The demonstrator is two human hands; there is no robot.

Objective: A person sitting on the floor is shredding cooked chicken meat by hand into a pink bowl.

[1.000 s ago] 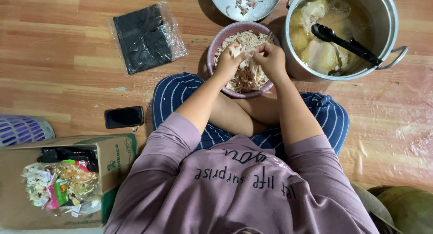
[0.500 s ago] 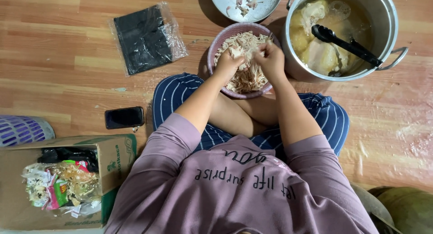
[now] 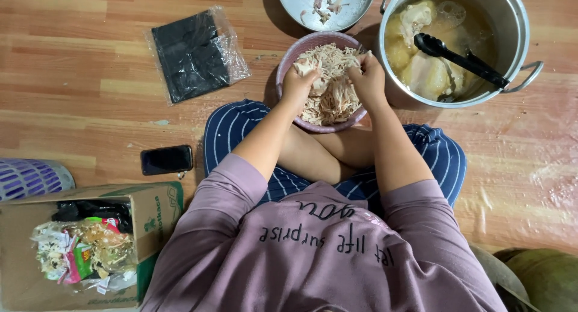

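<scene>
I sit cross-legged on a wooden floor with a pink bowl of shredded chicken in front of my knees. My left hand and my right hand are both over the bowl, fingers closed on one piece of chicken meat held between them above the shreds. To the right stands a large steel pot with whole pieces of boiled chicken in broth and a black ladle resting in it. A metal plate with bone and skin scraps lies behind the bowl.
A black packet in clear plastic lies on the floor at the left. A dark phone rests beside my left knee. A cardboard box full of rubbish and a purple basket sit at the lower left.
Both hands have stayed over the bowl, working the meat; the fingers shifted slightly and drew closer together at the far side of the bowl.
</scene>
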